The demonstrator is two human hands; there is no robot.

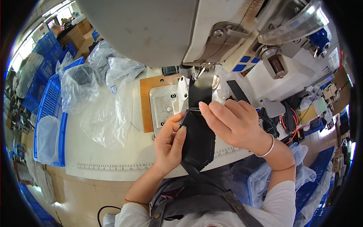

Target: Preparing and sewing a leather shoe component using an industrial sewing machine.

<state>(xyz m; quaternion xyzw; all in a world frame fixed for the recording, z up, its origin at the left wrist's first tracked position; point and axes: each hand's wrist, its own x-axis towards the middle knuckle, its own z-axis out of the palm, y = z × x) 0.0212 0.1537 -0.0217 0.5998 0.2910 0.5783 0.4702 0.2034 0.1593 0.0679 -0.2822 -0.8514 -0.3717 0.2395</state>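
A black, leather-like piece (199, 138) lies in front of the sewing machine (227, 26), its lower end drooping over the table's near edge. From its top, a narrower black strip (199, 90) runs up beneath the machine's needle area. A thin light line crosses where the two parts meet. My left hand (169, 145) pinches the piece's left edge between thumb and fingers. Closed at the fingertips, my right hand (234, 123) grips the fold near that light line, on its right side. What lies directly beneath the right fingers is hidden.
Clear plastic bags (109, 102) cover the table's left part, beside a blue plastic basket (51, 121). A ruler strip (117, 166) runs along the near edge. Tan and metal plates (145, 98) surround the sewing spot. Black scraps and orange cord (294, 126) lie at right.
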